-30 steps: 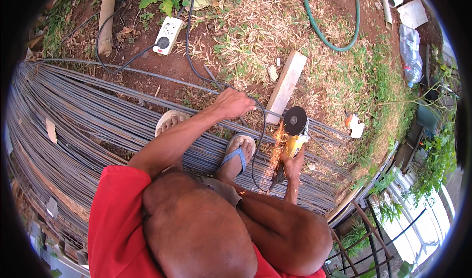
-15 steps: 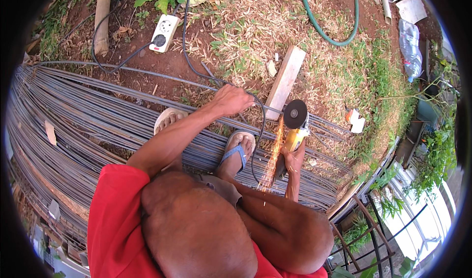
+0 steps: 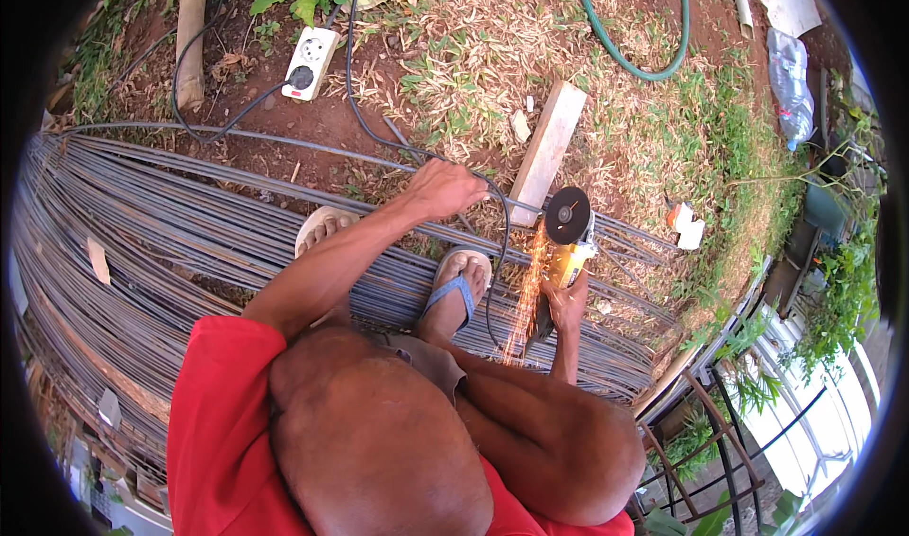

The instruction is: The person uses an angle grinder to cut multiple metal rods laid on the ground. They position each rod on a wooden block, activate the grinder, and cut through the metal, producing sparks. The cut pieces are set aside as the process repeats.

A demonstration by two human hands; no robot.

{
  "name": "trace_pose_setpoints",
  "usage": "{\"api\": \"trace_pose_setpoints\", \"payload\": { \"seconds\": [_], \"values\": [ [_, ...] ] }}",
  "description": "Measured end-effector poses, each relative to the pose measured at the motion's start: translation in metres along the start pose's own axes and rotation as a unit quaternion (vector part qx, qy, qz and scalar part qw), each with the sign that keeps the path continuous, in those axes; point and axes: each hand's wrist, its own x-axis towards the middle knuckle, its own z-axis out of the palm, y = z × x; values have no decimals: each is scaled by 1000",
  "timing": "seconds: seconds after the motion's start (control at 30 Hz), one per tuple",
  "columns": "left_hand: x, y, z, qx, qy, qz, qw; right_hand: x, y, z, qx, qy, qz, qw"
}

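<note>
My left hand (image 3: 447, 187) is closed around a steel bar (image 3: 516, 205), with a black cable beside it. My right hand (image 3: 566, 301) grips a yellow angle grinder (image 3: 568, 265). Its black cutting disc (image 3: 568, 216) is at that bar, beside a wooden block (image 3: 549, 148) lying under the bar, and orange sparks stream down from it. A wide bundle of long steel bars (image 3: 142, 242) lies beneath me, with my sandalled feet (image 3: 454, 290) on or among them.
A white power strip (image 3: 309, 64) with a plug lies on the soil near a wooden pole (image 3: 192, 44). A green hose (image 3: 630, 58), a clear plastic bottle (image 3: 792, 86) and small white scraps lie around. A rusty metal frame (image 3: 701, 437) stands at lower right.
The view has shifted slightly, so the ground and tool appear a little higher. My grip on bar and grinder is unchanged, and sparks continue in a shifting spray.
</note>
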Motion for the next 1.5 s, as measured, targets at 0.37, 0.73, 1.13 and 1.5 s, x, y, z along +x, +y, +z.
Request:
{"api": "trace_pose_setpoints", "payload": {
  "seconds": [0.37, 0.73, 1.13, 1.5],
  "values": [
    [-1, -3, -1, 3, -7, -6, 1000, -15, -26, 0, 16, -35, 69, 997],
    [-2, -2, -2, -10, 4, -5, 1000, 5, 5, 6, 73, -6, 18, 997],
    [-1, -3, 0, -8, -2, -6, 1000, -10, -17, 0, 6, -31, 77, 997],
    [-3, -4, -1, 4, -11, -16, 1000, -6, -27, 3, 3, -35, 80, 996]
  ]
}}
